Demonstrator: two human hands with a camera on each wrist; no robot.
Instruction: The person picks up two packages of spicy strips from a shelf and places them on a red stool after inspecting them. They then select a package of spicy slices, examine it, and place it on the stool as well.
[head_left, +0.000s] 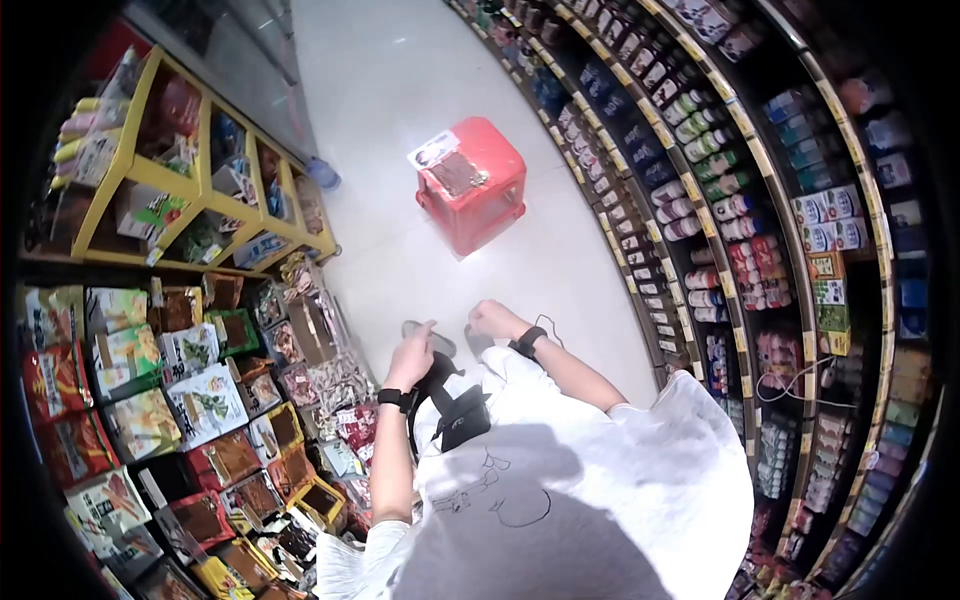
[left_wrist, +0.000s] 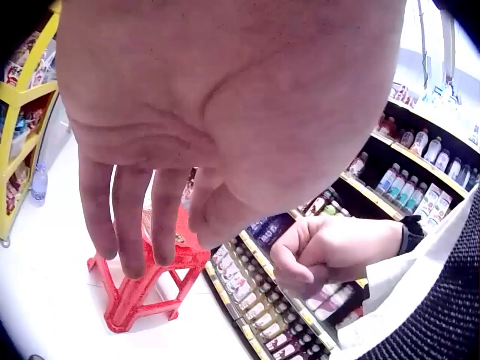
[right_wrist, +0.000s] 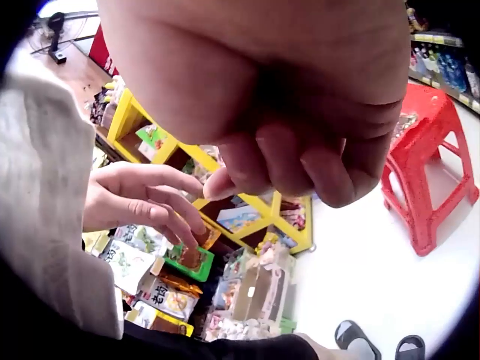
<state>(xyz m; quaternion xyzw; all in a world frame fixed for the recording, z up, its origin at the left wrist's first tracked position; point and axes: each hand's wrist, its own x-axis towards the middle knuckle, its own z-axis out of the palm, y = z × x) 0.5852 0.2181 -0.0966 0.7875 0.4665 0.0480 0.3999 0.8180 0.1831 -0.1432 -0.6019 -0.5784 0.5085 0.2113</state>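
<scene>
My left hand (head_left: 412, 355) is held out before my body, its fingers loosely straight and nothing in them. In the left wrist view its palm fills the top, with the fingers pointing down. My right hand (head_left: 497, 320) is beside it, a short gap away, the fingers curled in toward the palm. No item shows in that curl in the right wrist view. Ahead of both hands a red plastic stool (head_left: 487, 215) stands on the floor. On its seat lies a flat packet (head_left: 462, 172) with a brown part and a white printed end.
Snack packets (head_left: 205, 405) fill the display at left, below a yellow rack (head_left: 205, 190). Shelves of bottles (head_left: 700, 130) curve along the right. A clear bottle (left_wrist: 39, 185) stands on the floor by the rack. Pale floor (head_left: 370, 100) runs between. A white cable (head_left: 800, 385) hangs at right.
</scene>
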